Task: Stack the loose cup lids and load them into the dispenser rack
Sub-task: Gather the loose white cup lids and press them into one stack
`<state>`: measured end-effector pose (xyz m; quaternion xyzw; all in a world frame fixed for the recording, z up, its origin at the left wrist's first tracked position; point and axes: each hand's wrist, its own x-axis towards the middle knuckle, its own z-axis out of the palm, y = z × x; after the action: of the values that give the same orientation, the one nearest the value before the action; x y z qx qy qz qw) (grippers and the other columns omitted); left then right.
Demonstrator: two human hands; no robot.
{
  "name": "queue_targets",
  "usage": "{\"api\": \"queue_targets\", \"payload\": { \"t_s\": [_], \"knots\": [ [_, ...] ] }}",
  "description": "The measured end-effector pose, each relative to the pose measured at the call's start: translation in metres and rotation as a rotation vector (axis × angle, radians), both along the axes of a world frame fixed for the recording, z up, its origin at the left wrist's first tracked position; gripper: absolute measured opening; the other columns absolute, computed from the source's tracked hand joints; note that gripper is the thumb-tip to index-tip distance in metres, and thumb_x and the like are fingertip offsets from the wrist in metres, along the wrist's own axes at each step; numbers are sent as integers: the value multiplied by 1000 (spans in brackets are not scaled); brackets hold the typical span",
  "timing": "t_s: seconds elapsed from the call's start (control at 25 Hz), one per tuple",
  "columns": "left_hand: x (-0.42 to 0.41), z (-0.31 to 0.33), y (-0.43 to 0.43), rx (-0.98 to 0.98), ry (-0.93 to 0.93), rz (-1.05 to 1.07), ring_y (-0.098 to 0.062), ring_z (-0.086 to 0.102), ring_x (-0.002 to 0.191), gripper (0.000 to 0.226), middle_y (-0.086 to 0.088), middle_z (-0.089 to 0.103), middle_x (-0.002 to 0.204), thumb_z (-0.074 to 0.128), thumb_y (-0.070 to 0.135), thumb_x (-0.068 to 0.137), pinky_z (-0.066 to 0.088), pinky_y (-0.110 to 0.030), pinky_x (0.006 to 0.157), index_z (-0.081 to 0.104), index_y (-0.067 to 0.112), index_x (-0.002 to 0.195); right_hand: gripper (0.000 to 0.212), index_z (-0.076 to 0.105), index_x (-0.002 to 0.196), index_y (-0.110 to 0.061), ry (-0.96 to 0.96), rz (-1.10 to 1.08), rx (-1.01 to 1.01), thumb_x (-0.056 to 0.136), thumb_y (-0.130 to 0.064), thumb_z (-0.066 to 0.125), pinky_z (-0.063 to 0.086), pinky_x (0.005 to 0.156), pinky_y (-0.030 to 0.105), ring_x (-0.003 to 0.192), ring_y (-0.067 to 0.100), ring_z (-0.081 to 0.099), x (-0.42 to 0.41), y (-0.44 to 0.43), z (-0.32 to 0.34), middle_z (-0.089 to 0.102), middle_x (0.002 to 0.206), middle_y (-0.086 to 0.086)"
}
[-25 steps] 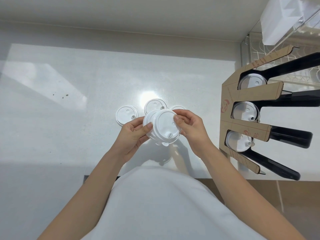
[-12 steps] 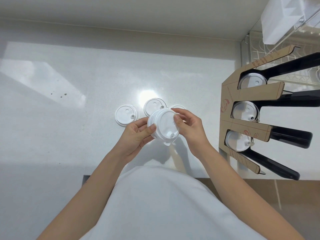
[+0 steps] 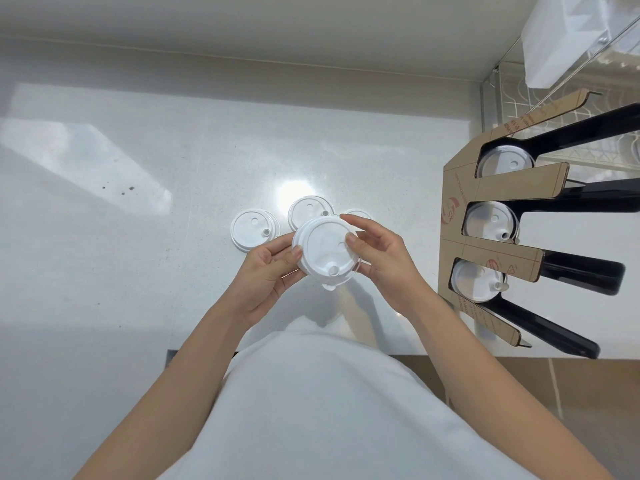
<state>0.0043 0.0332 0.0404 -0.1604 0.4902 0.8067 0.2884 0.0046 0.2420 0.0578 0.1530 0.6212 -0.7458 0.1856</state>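
Note:
A stack of white cup lids [image 3: 323, 251] is held above the white counter [image 3: 138, 237], its top face turned up toward me. My left hand [image 3: 268, 271] grips its left edge. My right hand [image 3: 379, 254] touches the right rim with thumb and fingertips. On the counter behind it lie loose lids: one at the left [image 3: 252, 230], one in the middle [image 3: 310, 207], and one at the right [image 3: 356, 214] mostly hidden by my fingers. The cardboard and black dispenser rack [image 3: 491, 251] stands at the right, with lids in its three slots.
A clear acrylic holder with white paper [image 3: 568, 39] stands at the back right beside a wire rack [image 3: 519, 109]. The counter's front edge [image 3: 450, 355] runs just ahead of my body. Small dark specks [image 3: 121, 190] mark the counter at the left.
The stack has tilted from leaning sideways to lying flatter with its top facing up. My right fingers have loosened and slid along its right rim.

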Motion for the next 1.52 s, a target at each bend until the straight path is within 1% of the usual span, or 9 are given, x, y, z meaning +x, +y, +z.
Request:
{"api": "queue_targets", "payload": {
  "t_s": [0.16,0.36,0.52,0.68,0.84,1.04,1.2,1.32,1.52],
  "knots": [
    [0,0,-3,-14,-5,0,-24,62,120,38,-13,67,131,50,1,101,55,-32,100,58,4,138,32,65,125,-15,-25,4,-44,94,-5,63,54,77,25,88,9,69,1,4,1,72,91,-6],
    [-1,9,-1,-22,35,-46,-23,63,118,33,-8,67,127,51,7,102,53,-33,102,64,10,132,27,68,117,-14,-10,-52,-23,92,-5,66,56,76,29,88,17,69,1,2,0,71,97,5],
    [-1,15,5,-117,101,2,-23,70,111,46,-9,73,121,68,21,88,57,-34,93,63,11,133,25,70,111,-17,41,-53,4,90,-4,68,57,76,33,85,17,69,1,-2,3,72,92,2],
    [0,14,4,-132,148,14,-25,72,108,46,-17,73,122,71,11,88,58,-31,87,62,8,134,26,69,111,-16,71,-49,35,89,-3,70,59,78,38,84,10,70,1,-5,8,72,92,-6],
    [0,14,1,-120,164,10,-25,73,105,44,-17,74,118,70,7,89,58,-32,85,62,6,132,27,69,113,-14,69,-48,62,88,-4,71,57,84,47,83,11,70,3,-6,8,70,93,-2],
    [2,14,0,-109,151,26,-27,74,101,47,-16,75,114,70,6,84,60,-35,86,62,4,131,26,70,111,-15,77,-71,87,87,-6,73,57,77,41,80,17,70,4,-8,9,71,91,3],
    [2,16,1,-123,123,40,-23,75,96,40,-13,76,108,68,-2,89,60,-31,81,63,5,128,23,70,111,-12,72,-103,96,88,-8,72,59,80,47,82,22,71,5,-11,7,73,94,11],
    [0,17,1,-138,93,15,-21,74,97,37,-10,76,108,65,6,93,59,-29,83,64,6,129,23,69,113,-10,39,-130,95,90,-10,71,58,84,51,84,24,71,6,-12,2,74,97,14],
    [1,9,-1,-193,63,-14,-15,75,93,36,-5,79,98,64,4,94,59,-27,82,63,3,130,28,67,117,-7,17,-128,137,89,-9,71,59,75,40,79,21,71,7,-11,0,73,93,13]
  ]
}}
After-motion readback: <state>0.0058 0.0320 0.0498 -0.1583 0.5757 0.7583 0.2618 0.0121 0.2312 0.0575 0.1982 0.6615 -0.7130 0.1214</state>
